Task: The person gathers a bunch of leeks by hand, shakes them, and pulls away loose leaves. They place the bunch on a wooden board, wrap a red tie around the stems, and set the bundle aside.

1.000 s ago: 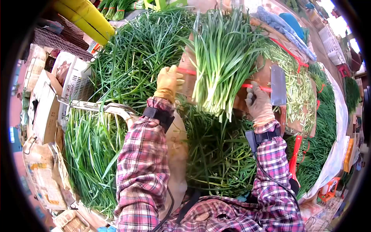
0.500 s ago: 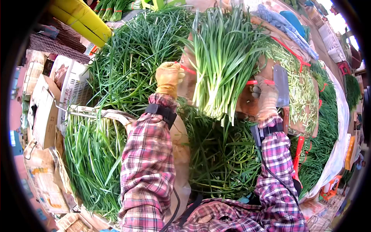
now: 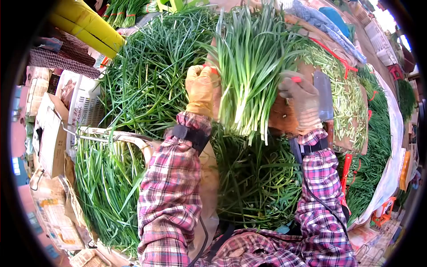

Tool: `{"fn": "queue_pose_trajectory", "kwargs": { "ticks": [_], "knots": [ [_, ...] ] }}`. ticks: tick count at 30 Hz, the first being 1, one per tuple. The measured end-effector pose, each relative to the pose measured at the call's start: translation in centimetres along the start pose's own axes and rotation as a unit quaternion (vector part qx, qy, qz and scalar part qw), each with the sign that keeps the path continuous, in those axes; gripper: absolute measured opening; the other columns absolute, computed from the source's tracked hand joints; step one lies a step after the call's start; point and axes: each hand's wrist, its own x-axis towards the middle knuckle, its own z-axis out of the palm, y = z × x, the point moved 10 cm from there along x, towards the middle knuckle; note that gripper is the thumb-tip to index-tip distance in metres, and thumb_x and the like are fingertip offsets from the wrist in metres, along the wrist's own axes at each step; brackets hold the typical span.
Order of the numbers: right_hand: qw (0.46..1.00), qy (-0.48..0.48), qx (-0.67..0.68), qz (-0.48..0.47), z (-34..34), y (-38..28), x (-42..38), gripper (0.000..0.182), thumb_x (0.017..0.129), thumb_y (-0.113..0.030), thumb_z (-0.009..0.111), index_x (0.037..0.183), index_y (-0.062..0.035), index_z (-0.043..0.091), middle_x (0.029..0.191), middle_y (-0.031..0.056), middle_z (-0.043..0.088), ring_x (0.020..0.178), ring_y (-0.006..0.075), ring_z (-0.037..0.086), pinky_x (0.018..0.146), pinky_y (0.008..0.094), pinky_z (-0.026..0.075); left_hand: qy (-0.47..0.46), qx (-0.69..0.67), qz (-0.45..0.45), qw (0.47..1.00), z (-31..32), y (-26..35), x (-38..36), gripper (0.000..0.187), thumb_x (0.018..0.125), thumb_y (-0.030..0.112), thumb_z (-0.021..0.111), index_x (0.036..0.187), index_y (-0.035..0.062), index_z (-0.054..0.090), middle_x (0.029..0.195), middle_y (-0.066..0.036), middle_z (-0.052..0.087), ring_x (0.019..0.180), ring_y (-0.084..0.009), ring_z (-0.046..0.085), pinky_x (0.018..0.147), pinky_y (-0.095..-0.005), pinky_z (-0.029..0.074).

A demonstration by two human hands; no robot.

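Observation:
A bunch of long green chives (image 3: 249,75) lies on a brown board (image 3: 283,116), pale cut ends toward me. To its left, my left hand (image 3: 200,88), in a yellowish glove, is closed on one end of a red tie (image 3: 211,67). My right hand (image 3: 302,95), gloved and slightly blurred, is on the other side with fingers curled, a bit of the red tie showing at its fingertips. The middle of the tie is hidden by the chives. A cleaver (image 3: 323,91) lies just right of my right hand.
Loose chives (image 3: 155,66) are heaped at the left, with more in a basket (image 3: 106,187) nearer me. Cut stem ends (image 3: 351,115) cover a board at the right. Red ties (image 3: 334,58) hang there. Tied bunches (image 3: 126,13) stand at the back left.
Both hands have moved slightly away from me, bringing the red tie ends up beside the bunch. My right hand has turned inward toward the chives. The bunch has barely shifted.

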Motion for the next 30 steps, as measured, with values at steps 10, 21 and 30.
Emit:
{"fn": "queue_pose_trajectory", "kwargs": {
  "ticks": [10,21,30],
  "knots": [
    [0.956,-0.277,-0.086,-0.045,6.8,-1.8,0.9,0.022,0.076,0.001,0.063,0.098,0.0014,0.062,0.086,0.0038,0.057,0.075,0.011,0.057,0.065,0.0242,0.046,-0.072,0.044,0.052,0.995,2.7,-1.4,-2.1,0.018,0.084,0.003,0.06,0.1,-0.0023,0.063,0.09,-0.005,0.065,0.075,-0.01,0.059,0.069,-0.0214,0.049],
    [0.886,-0.296,-0.332,-0.129,14.7,-1.6,2.8,0.036,0.079,-0.023,0.067,0.112,-0.0091,0.06,0.101,0.0099,0.061,0.09,0.019,0.059,0.08,0.0298,0.048,-0.048,0.091,0.079,0.992,3.1,0.1,-3.5,0.018,0.087,0.008,0.057,0.099,-0.0042,0.063,0.089,-0.004,0.064,0.077,-0.0091,0.056,0.07,-0.022,0.046],
    [0.83,-0.292,-0.417,-0.229,14.9,-0.9,3.1,0.038,0.084,-0.031,0.058,0.118,-0.012,0.056,0.106,0.0127,0.06,0.099,0.029,0.056,0.088,0.0331,0.044,-0.076,-0.089,-0.053,0.992,3.2,-1.8,-3.1,0.016,0.084,0.009,0.063,0.096,-0.0015,0.065,0.083,-0.001,0.064,0.071,-0.0064,0.055,0.062,-0.0189,0.045]
  ]
}}
